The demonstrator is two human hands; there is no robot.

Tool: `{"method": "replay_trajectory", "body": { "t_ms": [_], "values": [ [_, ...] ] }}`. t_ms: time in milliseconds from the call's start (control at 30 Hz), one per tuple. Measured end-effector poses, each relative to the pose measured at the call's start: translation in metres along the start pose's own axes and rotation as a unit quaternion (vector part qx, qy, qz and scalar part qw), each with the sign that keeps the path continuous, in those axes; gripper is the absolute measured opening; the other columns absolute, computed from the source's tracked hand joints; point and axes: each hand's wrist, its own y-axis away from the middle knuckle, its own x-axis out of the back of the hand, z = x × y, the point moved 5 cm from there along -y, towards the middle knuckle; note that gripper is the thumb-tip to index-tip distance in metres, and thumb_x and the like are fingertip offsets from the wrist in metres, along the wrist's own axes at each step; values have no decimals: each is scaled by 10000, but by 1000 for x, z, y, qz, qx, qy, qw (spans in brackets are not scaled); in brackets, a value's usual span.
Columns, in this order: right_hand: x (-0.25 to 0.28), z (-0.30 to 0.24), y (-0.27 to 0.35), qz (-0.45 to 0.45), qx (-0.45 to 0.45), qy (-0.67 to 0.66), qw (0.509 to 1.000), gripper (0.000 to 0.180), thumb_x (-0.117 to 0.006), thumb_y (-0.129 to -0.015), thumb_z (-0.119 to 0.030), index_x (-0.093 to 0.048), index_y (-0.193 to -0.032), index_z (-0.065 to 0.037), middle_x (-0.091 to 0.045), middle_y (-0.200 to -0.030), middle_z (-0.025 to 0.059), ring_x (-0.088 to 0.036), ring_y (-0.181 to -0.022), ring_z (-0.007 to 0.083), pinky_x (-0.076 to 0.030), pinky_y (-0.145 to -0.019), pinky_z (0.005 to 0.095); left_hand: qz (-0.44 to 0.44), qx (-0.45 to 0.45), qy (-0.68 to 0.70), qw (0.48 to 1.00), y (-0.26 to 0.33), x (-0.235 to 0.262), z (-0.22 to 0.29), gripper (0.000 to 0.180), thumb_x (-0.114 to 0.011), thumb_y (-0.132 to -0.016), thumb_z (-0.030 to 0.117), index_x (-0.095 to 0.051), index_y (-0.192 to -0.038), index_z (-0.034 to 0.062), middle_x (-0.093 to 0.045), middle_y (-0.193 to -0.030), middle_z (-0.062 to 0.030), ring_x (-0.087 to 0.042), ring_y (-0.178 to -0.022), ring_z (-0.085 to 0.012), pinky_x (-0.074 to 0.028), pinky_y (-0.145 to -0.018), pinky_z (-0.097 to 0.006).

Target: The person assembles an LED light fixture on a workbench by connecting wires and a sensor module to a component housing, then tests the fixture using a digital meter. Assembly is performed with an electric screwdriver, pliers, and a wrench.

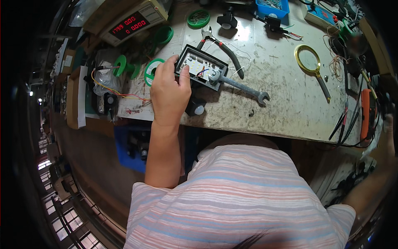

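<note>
My left hand (169, 95) grips the left end of a black rectangular housing (224, 66), thumb at the near side and fingers at the far side. Inside the housing lies a white circuit board (200, 63) with small yellowish squares and a few thin wires. A combination wrench (242, 87) rests with its ring end on the housing's right part, its open jaw pointing right over the table. Just behind the housing lie diagonal cutters (226, 50) with black and red handles. At the far right rim, my right hand (389, 130) is dim and smeared, its fingers unclear.
A power supply (130, 27) with red digits stands back left, near green wire spools (154, 70). A magnifying glass (307, 59) lies to the right. Black cables and an orange multimeter (365, 114) occupy the right edge. Sensor heads (227, 20) and a blue bin (271, 7) sit at the back.
</note>
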Motion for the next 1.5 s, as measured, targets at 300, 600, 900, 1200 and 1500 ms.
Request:
{"method": "replay_trajectory", "body": {
  "t_ms": [300, 600, 900, 1200, 1500],
  "values": [
    [-258, -104, 94, -173, 336, -65, 924, 324, -748, -813, -128, -683, -1124, -60, -655, -951, 99, -632, -849, 247, -513, -698, 356, -14, 13, 30, 999, 0, -6, -9, 349, -621, -907, 150, -578, -1212, -15, -658, -1081, -252, -635, -973, -429, -504, -836, -465],
    [-313, -125, 99, -148, 374, -51, 914, 273, -719, -754, -39, -660, -1020, -57, -602, -881, 86, -608, -851, 270, -517, -706, 387, 13, 25, 98, 995, 8, -8, -13, 333, -535, -904, 78, -603, -1220, -3, -682, -1048, -239, -676, -908, -379, -530, -808, -416],
    [-246, -69, 83, -94, 191, -116, 970, 335, -667, -813, 20, -669, -1136, -66, -626, -886, 100, -629, -746, 222, -508, -661, 309, -73, 118, 283, 949, 22, -5, -8, 344, -480, -954, 40, -596, -1272, -21, -705, -986, -93, -649, -753, -107, -536, -647, -268],
    [-238, -33, 83, -39, 214, 19, 976, 321, -711, -779, -30, -679, -1097, -63, -637, -905, 80, -611, -831, 264, -498, -743, 364, -183, 87, 265, 943, 26, -42, 23, 336, -494, -983, 65, -601, -1298, 14, -696, -1004, -46, -616, -737, -40, -520, -564, -214],
    [-242, -61, 98, -33, 305, 9, 952, 318, -737, -736, -18, -688, -1049, -53, -621, -1047, 76, -569, -970, 286, -445, -851, 403, -85, 54, 204, 974, 34, -32, 39, 308, -672, -897, 150, -664, -1189, 51, -585, -1219, -169, -634, -908, -309, -518, -807, -391]
  ]
}}
